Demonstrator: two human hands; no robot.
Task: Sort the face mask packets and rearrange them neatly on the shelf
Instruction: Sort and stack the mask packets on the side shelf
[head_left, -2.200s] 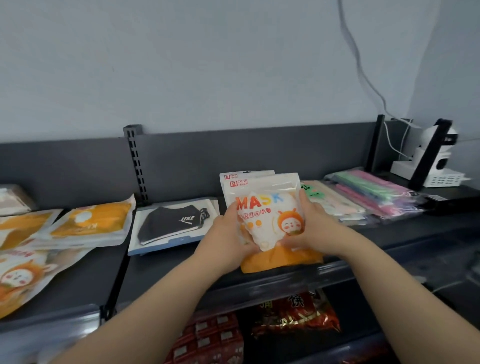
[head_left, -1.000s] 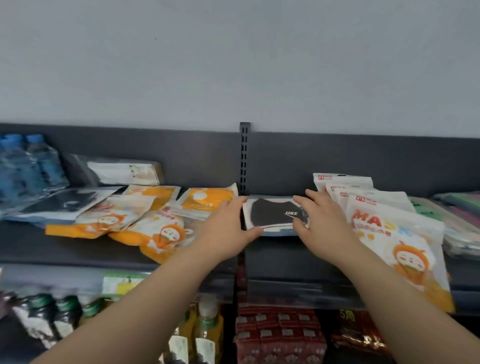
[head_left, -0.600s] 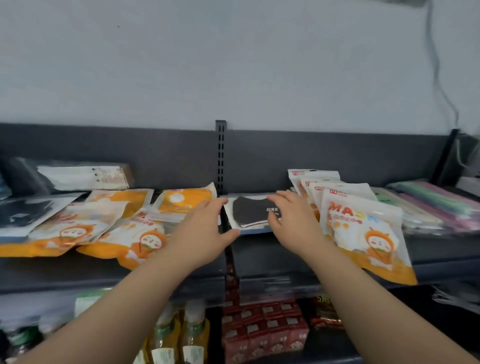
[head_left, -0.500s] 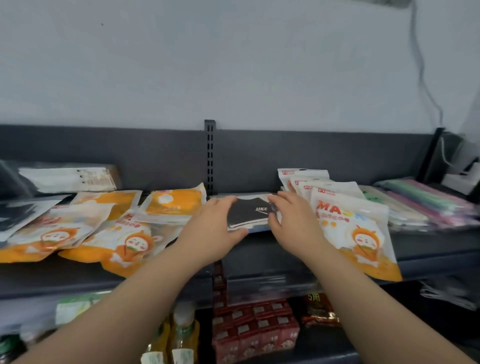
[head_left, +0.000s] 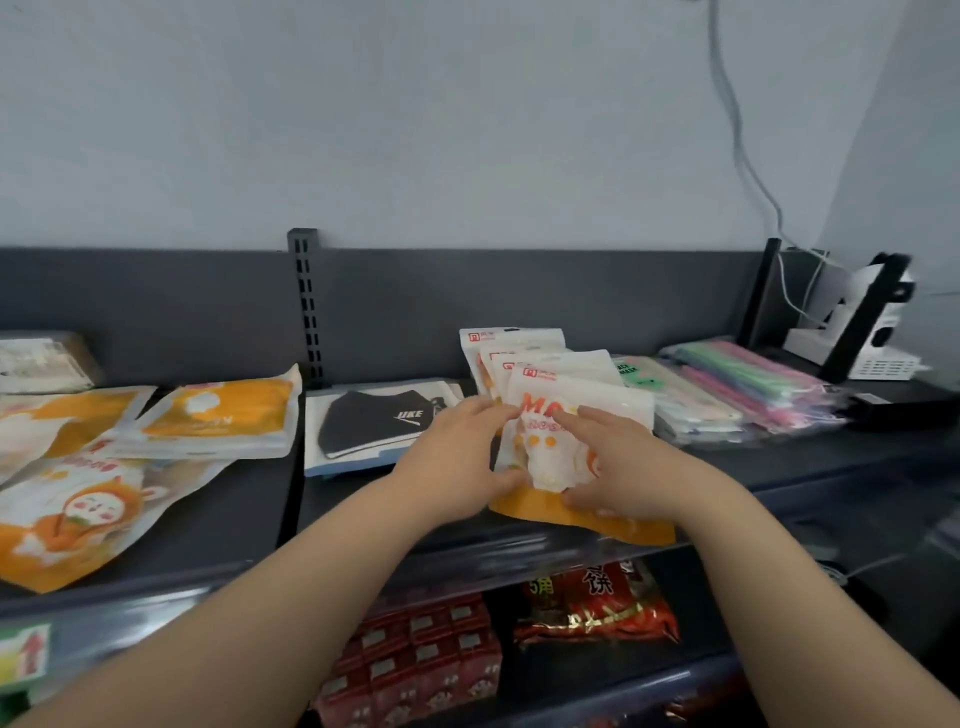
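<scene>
At the shelf (head_left: 810, 460) front edge, my left hand (head_left: 457, 452) pinched the top mask packet (head_left: 545, 462) by its left side; my right hand (head_left: 618, 462) lay flat on it. Light and slippery, I judged: hold its edges.

I see a shelf (head_left: 249, 525) of matt, smooth dark-grey metal. The stack of packets (head_left: 613, 395) on it is glossy plastic film. Left of the stack, a black mask (head_left: 374, 421) looks like matt cloth; right of it, pastel packs (head_left: 753, 389) sit in shiny clear wrap.
</scene>
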